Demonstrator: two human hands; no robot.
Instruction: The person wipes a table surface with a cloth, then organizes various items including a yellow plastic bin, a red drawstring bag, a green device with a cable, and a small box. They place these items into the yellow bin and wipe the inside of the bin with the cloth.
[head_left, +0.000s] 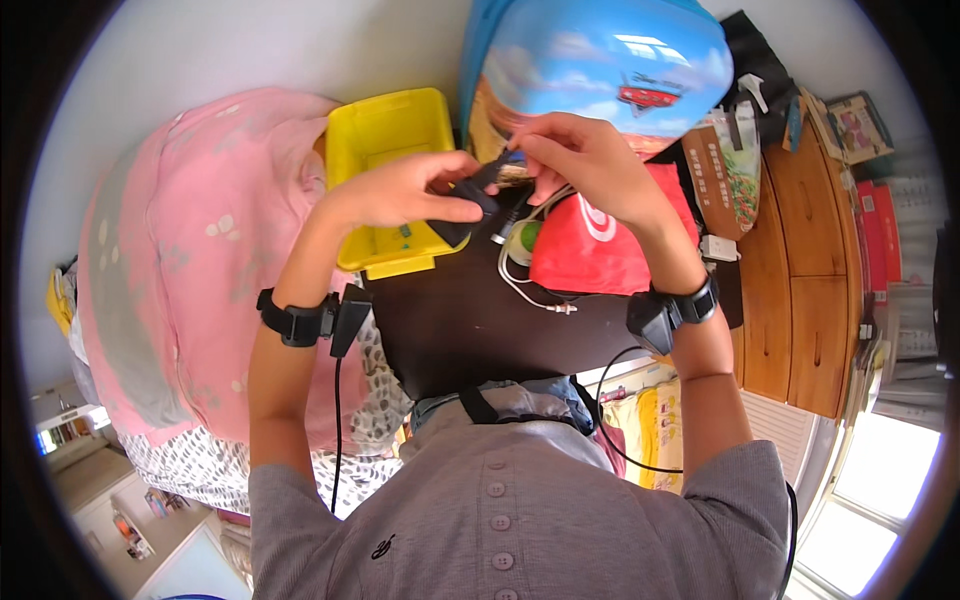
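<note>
Above the dark table (470,340), my left hand (400,190) is closed round a small black item (475,195) with a narrow strip like a cord or strap; its exact kind is hidden by my fingers. My right hand (585,160) pinches the upper end of that strip between thumb and fingers. Under my left wrist sits a yellow plastic bin (400,268) with a few small things at its bottom. Below my right hand lie a white cable (515,280), a round green-and-white object (524,240) and a red cloth pouch (610,250).
A blue suitcase (600,60) with a cartoon picture stands behind the table. To the right are a white power adapter (718,248), a brown package (712,180) and a wooden drawer cabinet (815,240). A pink blanket (240,240) covers the left. Black cords hang from both wristbands.
</note>
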